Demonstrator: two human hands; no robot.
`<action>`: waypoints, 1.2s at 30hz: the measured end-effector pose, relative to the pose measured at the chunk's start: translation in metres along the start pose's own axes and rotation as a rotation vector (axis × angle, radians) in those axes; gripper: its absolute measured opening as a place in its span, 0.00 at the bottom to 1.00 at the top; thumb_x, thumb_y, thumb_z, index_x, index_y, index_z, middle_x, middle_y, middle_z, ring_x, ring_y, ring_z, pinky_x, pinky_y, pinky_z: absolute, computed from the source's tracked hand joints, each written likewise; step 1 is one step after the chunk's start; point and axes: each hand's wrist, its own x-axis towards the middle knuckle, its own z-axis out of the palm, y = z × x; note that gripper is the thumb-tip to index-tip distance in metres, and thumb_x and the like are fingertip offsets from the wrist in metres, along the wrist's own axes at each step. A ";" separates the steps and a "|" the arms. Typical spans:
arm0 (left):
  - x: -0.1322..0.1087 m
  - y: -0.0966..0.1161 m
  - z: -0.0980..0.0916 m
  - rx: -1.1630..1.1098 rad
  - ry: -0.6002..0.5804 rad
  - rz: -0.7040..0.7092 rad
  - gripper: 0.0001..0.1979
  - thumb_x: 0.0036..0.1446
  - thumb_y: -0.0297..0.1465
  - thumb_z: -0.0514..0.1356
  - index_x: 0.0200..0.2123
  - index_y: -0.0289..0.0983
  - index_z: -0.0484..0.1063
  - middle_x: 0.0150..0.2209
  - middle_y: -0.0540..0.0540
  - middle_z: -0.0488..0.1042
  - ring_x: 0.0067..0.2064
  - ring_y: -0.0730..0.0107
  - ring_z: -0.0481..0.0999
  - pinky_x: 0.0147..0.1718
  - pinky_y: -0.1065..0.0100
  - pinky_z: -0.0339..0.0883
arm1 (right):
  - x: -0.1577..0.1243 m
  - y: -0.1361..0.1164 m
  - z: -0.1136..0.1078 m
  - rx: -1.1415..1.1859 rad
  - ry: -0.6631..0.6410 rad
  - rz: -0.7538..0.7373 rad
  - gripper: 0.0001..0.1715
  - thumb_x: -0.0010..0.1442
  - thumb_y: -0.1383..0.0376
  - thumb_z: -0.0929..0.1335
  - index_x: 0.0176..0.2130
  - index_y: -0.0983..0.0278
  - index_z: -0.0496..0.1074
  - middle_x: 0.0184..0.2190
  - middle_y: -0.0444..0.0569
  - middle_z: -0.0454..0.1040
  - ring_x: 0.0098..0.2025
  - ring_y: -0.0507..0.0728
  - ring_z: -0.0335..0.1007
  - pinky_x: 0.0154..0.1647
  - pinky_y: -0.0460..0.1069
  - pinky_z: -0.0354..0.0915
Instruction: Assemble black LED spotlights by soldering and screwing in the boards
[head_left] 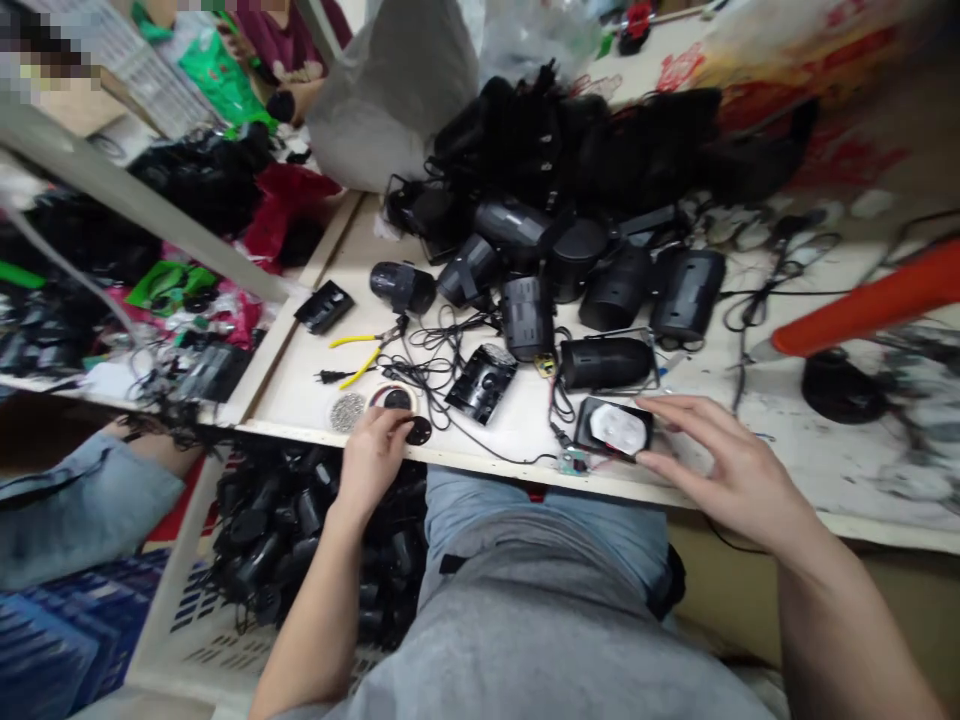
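My right hand [720, 460] rests at the table's front edge, fingers curled around a black housing with a white oval face [616, 428], thumb below it and fingers over its right side. My left hand [377, 457] is closed over a small round dish [391, 399] at the table edge, pinching at something small there; a black disc [419, 431] lies just beside the fingers. A round pile of tiny screws [347, 411] sits to the left of that hand.
Several black cylindrical lamp housings [607, 362] and tangled cables cover the table [750, 470]. Yellow-handled pliers [360, 355] lie left of centre. An orange tube [870, 305] lies at right. A crate of black parts [292, 540] stands below. Another person's sleeve [67, 505] is at left.
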 end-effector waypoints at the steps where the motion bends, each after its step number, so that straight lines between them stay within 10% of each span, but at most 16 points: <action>1: 0.002 -0.001 -0.001 -0.003 -0.007 -0.008 0.11 0.62 0.35 0.57 0.39 0.38 0.77 0.39 0.43 0.77 0.39 0.60 0.77 0.42 0.60 0.71 | -0.003 -0.001 -0.005 -0.008 0.042 0.045 0.23 0.64 0.51 0.69 0.55 0.57 0.74 0.48 0.52 0.77 0.45 0.60 0.77 0.41 0.54 0.74; 9: 0.007 -0.003 -0.006 0.067 -0.049 -0.043 0.11 0.59 0.41 0.59 0.34 0.41 0.76 0.35 0.45 0.77 0.34 0.59 0.76 0.37 0.61 0.67 | -0.040 0.020 -0.026 -0.050 0.413 0.453 0.12 0.62 0.57 0.69 0.39 0.60 0.80 0.36 0.49 0.81 0.35 0.55 0.77 0.36 0.51 0.73; 22: 0.014 0.013 -0.008 0.145 -0.213 0.168 0.15 0.66 0.30 0.51 0.46 0.39 0.78 0.43 0.41 0.71 0.43 0.59 0.74 0.47 0.58 0.70 | -0.051 0.009 -0.011 -0.050 0.371 0.522 0.12 0.54 0.50 0.71 0.29 0.53 0.78 0.31 0.48 0.82 0.31 0.62 0.77 0.32 0.56 0.70; 36: 0.035 0.006 -0.017 0.004 -0.242 0.109 0.04 0.55 0.31 0.60 0.29 0.38 0.74 0.38 0.45 0.70 0.41 0.62 0.73 0.45 0.61 0.70 | -0.053 0.009 -0.009 -0.048 0.400 0.533 0.13 0.54 0.50 0.71 0.30 0.55 0.79 0.29 0.47 0.81 0.28 0.60 0.75 0.30 0.54 0.69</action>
